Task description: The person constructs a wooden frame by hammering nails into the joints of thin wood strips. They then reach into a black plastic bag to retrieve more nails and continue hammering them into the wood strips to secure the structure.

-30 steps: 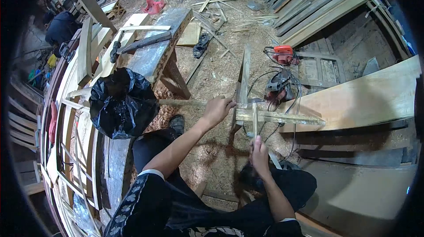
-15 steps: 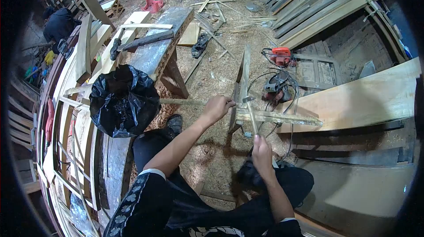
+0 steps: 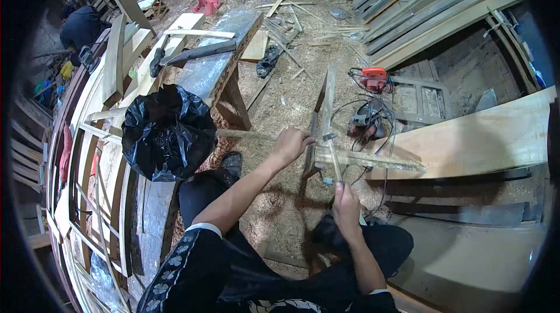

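Has brought the head of the hammer [image 3: 335, 160] closer to the left hand [image 3: 290, 148] than a second ago. Has swung the handle out of a nearly vertical line in the view, to slant up and left from the right hand [image 3: 346, 203]. Has tilted the view slightly, setting the broad plank [image 3: 487, 132] at right lower in frame.

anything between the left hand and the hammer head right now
Nothing visible stands between the left hand and the hammer head; only a small gap shows. The wooden bar lies behind the handle, nearer the right hand, outside that gap.
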Available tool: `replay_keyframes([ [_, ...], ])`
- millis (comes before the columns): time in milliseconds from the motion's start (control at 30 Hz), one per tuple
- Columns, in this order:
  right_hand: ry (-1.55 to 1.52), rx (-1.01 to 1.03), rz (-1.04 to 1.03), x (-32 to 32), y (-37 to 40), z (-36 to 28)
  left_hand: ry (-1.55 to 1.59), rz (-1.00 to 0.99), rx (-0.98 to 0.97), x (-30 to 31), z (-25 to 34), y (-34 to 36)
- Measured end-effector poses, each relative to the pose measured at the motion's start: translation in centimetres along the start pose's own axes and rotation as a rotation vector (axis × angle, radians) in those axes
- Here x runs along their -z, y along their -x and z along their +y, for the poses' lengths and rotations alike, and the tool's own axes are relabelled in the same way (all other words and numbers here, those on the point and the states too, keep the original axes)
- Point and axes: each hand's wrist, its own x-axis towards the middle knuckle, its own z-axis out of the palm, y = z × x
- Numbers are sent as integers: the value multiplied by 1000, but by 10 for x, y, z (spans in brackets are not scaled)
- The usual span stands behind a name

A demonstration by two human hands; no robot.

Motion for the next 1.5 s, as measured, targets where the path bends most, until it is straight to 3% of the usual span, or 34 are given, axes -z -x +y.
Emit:
replay_keyframes([
  [667,-6,-88,43,2,2,-1,-42,21,-56,-8,-3,2],
  [767,41,-12,8,-9,-5,13,-20,51,-65,-5,-9,-1],
  [1133,-2,-32,-4,-7,0,13,-57,-18,-330,4,-17,6],
  [1233,22,-31,-26,-5,-1,9,-192,-157,-263,14,-15,6],
  [1367,-62,-17,30,-2,2,4,-229,-184,-213,19,-9,14],
  [1500,-121,-56,25,-3,-1,18,-255,-140,-300,14,-18,18],
])
